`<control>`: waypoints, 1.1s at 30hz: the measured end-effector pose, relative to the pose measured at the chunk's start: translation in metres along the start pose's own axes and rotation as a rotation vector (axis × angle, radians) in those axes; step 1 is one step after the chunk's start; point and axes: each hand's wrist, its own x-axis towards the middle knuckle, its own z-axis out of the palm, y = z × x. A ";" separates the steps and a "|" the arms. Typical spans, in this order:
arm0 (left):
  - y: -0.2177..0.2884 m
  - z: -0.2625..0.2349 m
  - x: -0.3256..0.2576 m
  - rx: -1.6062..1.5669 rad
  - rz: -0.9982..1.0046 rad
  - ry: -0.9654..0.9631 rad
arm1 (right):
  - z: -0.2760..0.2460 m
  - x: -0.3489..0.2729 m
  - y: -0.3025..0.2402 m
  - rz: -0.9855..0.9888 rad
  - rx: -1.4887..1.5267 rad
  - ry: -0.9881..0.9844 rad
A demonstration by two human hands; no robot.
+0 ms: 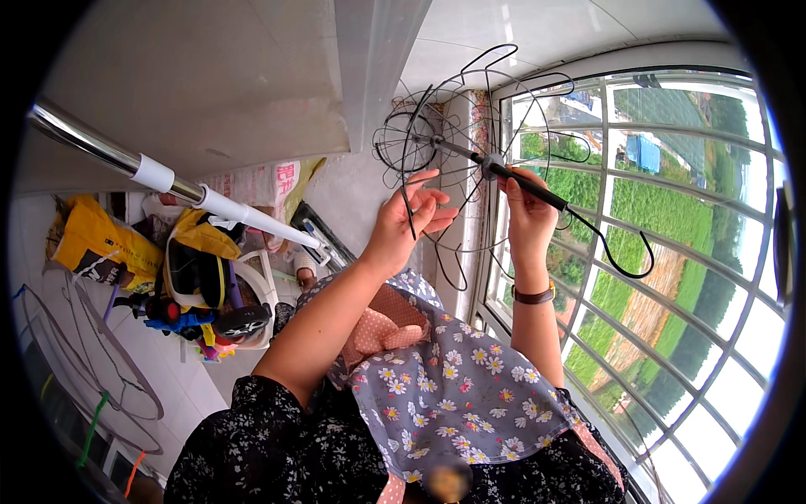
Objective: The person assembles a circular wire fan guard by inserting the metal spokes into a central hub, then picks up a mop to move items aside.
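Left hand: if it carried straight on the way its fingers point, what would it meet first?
The left hand points up and right, fingers already at the wires of the wire frame. Going on, it would probably meet the frame's black rod, though depth is unclear.

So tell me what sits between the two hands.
In the head view, thin black wire loops of the wire frame hang between the left hand and the right hand.

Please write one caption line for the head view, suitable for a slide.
Right hand grips the black rod of a round black wire frame while left hand pinches one wire, beside a barred window.
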 end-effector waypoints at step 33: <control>-0.009 0.005 0.003 -0.008 -0.023 -0.041 | -0.009 0.001 -0.001 -0.059 -0.074 0.018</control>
